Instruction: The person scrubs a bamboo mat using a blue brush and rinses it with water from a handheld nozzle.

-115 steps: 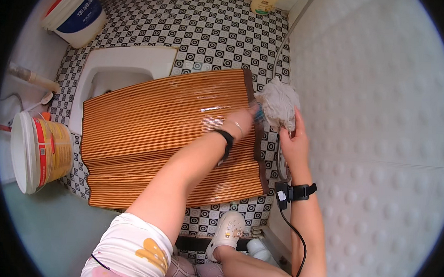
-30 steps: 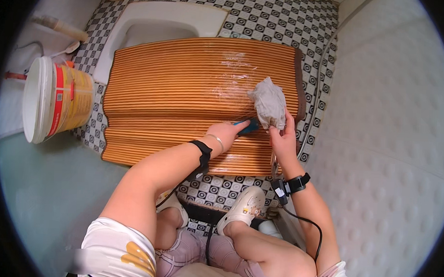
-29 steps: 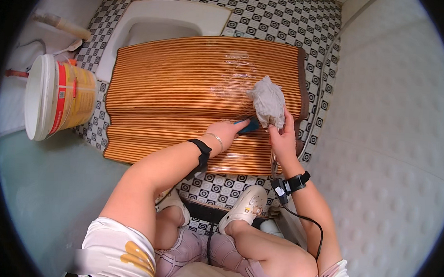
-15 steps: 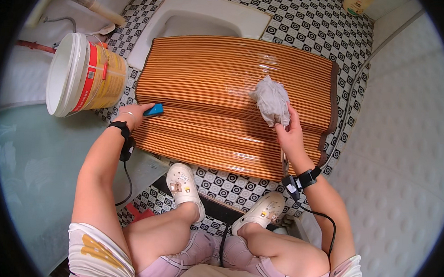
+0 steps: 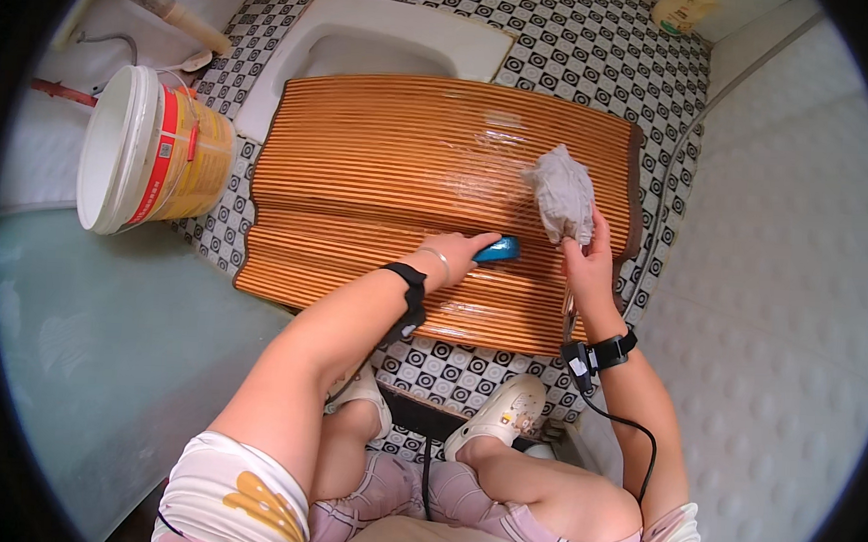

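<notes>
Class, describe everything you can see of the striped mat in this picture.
The striped mat is orange-brown with thin dark lines running left to right, like narrow slats, and a dark brown border shows along its right edge. Glossy patches make it look wet. It lies spread, with a crease from left to right, over the patterned floor and part of the white floor basin. The left hand holds a blue brush over its near half; contact is unclear.

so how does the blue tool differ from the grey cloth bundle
The blue tool looks smooth, while the grey cloth bundle is crumpled. The blue tool's visible part looks smaller than the grey cloth bundle. The left hand grips the blue tool; the right hand holds the grey cloth bundle. Both are hand-held over the striped mat.
</notes>
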{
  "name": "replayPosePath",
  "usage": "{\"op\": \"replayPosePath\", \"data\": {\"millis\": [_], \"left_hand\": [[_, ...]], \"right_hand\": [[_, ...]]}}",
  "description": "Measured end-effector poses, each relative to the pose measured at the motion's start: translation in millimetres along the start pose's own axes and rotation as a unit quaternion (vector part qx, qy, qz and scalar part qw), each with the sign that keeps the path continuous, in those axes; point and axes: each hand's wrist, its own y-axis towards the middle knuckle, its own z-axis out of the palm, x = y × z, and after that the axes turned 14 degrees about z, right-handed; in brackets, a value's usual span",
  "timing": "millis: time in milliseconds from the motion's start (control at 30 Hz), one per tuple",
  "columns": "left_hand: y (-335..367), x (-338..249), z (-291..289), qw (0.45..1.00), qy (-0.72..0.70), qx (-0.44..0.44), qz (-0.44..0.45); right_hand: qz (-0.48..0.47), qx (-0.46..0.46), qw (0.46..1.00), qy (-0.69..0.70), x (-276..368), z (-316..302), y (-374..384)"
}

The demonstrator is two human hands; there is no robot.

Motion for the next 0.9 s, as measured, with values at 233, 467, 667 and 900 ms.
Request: {"op": "replayPosePath", "data": {"millis": [233,467,667,900], "left_hand": [[85.4,-72.2,22.9,0.993,-0.101,-0.063,0.027],[157.4,-142.2,8.2,0.970,-0.230,-0.057,0.057],[177.2,-164.7,39.8,0.974,-0.127,-0.029,0.185],[27.9,-99.3,36.8,0.975,0.142,0.027,0.167]], "right_hand": [[0.021,-0.146,0.988,0.053,5.7,-73.3,-16.4],[0.032,-0.236,0.970,0.055,-1.1,-118.0,-41.3],[0.025,-0.271,0.960,0.061,-10.2,-137.7,-47.5],[-0.015,-0.232,0.973,0.001,-11.7,-120.8,-36.0]]}}
